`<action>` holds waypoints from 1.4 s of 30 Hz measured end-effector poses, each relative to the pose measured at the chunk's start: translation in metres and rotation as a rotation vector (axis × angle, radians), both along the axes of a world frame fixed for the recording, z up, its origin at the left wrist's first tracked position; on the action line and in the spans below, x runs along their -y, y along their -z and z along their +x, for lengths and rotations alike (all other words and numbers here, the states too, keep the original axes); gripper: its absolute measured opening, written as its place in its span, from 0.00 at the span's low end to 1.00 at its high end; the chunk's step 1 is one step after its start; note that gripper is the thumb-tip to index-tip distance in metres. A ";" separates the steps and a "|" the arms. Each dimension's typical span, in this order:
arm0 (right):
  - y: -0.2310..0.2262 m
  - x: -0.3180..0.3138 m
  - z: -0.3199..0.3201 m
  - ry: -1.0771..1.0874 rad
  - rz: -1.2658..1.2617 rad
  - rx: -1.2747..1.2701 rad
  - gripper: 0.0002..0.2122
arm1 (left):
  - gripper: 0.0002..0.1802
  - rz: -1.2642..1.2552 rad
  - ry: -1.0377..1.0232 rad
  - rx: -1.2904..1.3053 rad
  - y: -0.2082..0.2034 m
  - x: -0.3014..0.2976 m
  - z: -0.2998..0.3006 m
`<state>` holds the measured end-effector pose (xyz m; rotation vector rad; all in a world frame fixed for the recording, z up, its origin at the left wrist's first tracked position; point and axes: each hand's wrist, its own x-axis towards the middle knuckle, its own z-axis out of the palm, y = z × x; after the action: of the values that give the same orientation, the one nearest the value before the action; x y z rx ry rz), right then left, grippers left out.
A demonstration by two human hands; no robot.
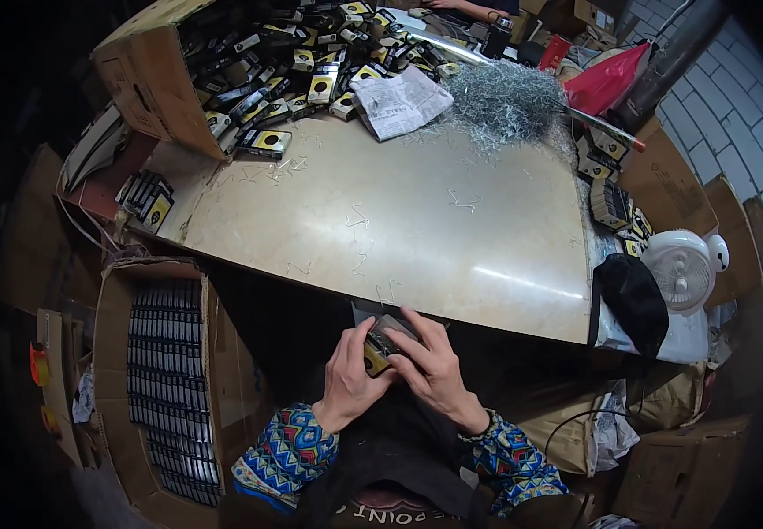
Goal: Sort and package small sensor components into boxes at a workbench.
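Just off the near edge of the worktable, in front of my body, I hold a small black-and-yellow box (374, 360) in both hands. My left hand (346, 379) is closed around its left side, thumb near the top. From the right, my right hand (434, 363) grips it with its fingers over the upper part. Part of the box is hidden by my fingers. Thin bent wire pieces (387, 292) lie on the tabletop (399, 238) just beyond my hands, with several more scattered farther back.
A tipped carton (148, 88) spills many small boxes (321, 86) at the back left. Beside them are crumpled paper (399, 101) and a heap of wire pieces (509, 101). A carton packed with rows (167, 353) stands lower left; a white fan (681, 271) and black bag (632, 300) sit right.
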<state>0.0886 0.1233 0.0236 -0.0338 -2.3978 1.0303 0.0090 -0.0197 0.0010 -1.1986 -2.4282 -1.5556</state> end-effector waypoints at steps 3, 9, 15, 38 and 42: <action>0.001 -0.001 -0.001 -0.007 0.022 -0.003 0.18 | 0.42 0.001 -0.002 0.002 -0.001 -0.002 -0.001; -0.007 0.004 -0.007 0.069 -0.062 -0.072 0.09 | 0.42 0.015 0.002 -0.061 -0.007 -0.007 0.001; -0.010 0.004 -0.015 0.145 -0.191 -0.005 0.04 | 0.42 -0.016 -0.008 -0.111 -0.003 -0.007 0.004; 0.000 0.031 0.001 0.205 -0.809 0.086 0.11 | 0.32 -0.071 -0.088 0.002 -0.008 -0.012 0.009; 0.002 0.028 0.001 0.210 -0.847 0.101 0.12 | 0.33 -0.059 -0.069 -0.018 -0.005 -0.011 0.007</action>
<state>0.0894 0.0952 0.0213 -0.6272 -1.8114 1.8757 0.0162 -0.0089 0.0055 -1.1195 -2.4924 -1.4586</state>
